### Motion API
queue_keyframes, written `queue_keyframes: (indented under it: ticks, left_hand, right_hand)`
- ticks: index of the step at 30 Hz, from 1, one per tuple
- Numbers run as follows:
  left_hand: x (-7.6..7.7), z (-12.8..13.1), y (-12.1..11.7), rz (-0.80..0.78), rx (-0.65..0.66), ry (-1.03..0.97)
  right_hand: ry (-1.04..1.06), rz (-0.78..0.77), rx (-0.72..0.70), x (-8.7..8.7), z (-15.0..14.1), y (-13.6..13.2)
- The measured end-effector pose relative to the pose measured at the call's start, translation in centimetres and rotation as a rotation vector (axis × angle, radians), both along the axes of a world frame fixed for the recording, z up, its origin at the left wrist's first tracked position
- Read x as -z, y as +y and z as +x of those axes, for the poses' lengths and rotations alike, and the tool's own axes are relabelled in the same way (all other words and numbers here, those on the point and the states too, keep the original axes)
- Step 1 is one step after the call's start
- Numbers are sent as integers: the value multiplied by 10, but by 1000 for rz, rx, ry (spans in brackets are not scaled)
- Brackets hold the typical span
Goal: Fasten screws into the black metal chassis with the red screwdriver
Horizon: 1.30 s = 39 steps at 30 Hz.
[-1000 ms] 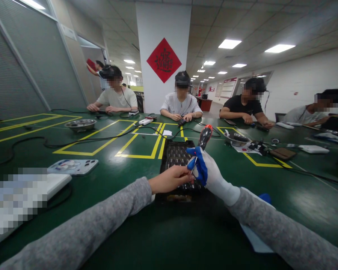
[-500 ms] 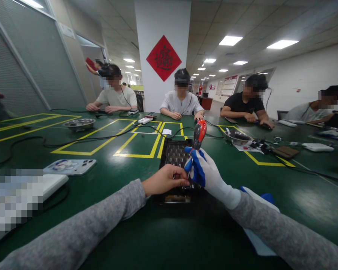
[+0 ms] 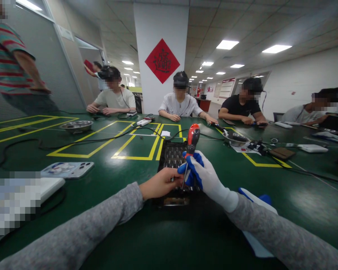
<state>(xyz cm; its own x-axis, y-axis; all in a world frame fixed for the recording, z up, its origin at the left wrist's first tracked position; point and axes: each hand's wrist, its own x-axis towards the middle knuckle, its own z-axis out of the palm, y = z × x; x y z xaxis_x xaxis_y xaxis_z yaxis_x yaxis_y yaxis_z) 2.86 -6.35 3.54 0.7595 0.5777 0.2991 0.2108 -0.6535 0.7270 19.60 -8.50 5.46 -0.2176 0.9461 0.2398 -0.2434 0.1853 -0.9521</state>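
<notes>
My right hand (image 3: 204, 175), in a white glove with blue fingers, grips a screwdriver (image 3: 190, 141) with a red and black handle, held upright with the shaft pointing down. My bare left hand (image 3: 157, 183) is closed in a pinch right at the screwdriver's lower shaft; what its fingertips hold is too small to make out. Both hands hover over the near end of a black tray (image 3: 171, 154) filled with several small bits, lying on the green table (image 3: 107, 180).
A phone (image 3: 67, 169) and a white device (image 3: 49, 186) lie to my left, a second glove (image 3: 256, 198) under my right forearm. Cables, metal bowls (image 3: 76, 125) and yellow tape lines cross the table. Several people sit opposite; a person in a striped shirt (image 3: 8, 63) stands far left.
The screwdriver handle has swung from leaning right to nearly upright and shifted left. My hands have stayed together over the tray. A person in a striped shirt has come into view at far left.
</notes>
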Motion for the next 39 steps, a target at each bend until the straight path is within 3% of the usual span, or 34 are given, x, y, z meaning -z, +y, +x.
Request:
queue_keyframes:
  ticks: [9,15,18,23,26,33,39]
  left_hand:
    - [-5,1,-4,-98,-136,11]
    - [-3,2,-4,-140,11,-49]
    - [-4,2,-4,-114,9,-42]
    - [-4,2,-4,-51,-161,28]
    - [-3,2,-3,-62,-144,17]
    - [-8,-1,-4,-14,-50,17]
    - [-7,0,-4,-27,-158,35]
  right_hand:
    - [39,57,44,0,0,0]
    - [45,-19,-31,0,0,-2]
    - [41,-34,-24,0,0,-2]
    - [16,55,65,2,3,0]
    - [4,49,93,1,3,0]
    - [6,10,16,-3,2,-1]
    - [-4,23,40,-2,2,1]
